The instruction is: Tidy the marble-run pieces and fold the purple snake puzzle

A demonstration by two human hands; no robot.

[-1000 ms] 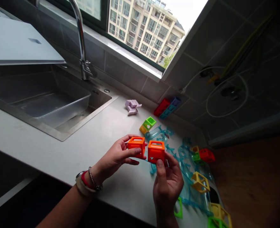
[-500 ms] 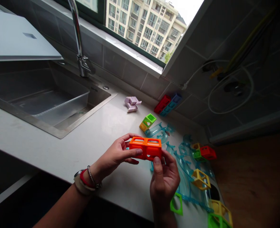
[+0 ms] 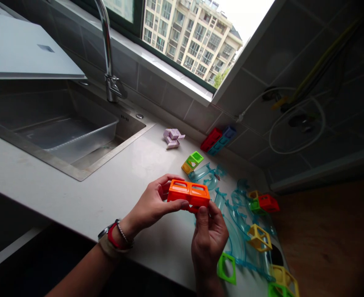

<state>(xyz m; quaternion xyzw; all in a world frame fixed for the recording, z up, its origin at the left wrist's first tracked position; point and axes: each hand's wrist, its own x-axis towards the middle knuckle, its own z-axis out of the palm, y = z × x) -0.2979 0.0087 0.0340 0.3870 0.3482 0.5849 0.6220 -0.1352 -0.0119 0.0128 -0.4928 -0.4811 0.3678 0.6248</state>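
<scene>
An orange block [image 3: 189, 190] made of two joined hollow cubes is held up over the counter between both hands. My left hand [image 3: 152, 200] grips its left end, thumb along the lower front and fingers behind. At the lower right corner, my right hand [image 3: 209, 231] pinches it with the thumb in front; its other fingertips are partly hidden. Behind the block stands a green and yellow cube pair [image 3: 192, 161]. Translucent blue track pieces [image 3: 236, 231] lie to the right of my right hand, with a green square frame [image 3: 226, 268] close to its wrist.
A steel sink [image 3: 85, 171] with a clear plastic bin [image 3: 85, 138] is at the left, a faucet [image 3: 112, 88] behind it. Purple folded pieces [image 3: 172, 138] and red and blue blocks [image 3: 217, 140] sit near the wall. Yellow cubes [image 3: 259, 238] and a red block [image 3: 268, 203] lie right.
The orange block has tipped slightly, showing more of its top face. My right hand has shifted a little left and lower on it. The view has moved slightly.
</scene>
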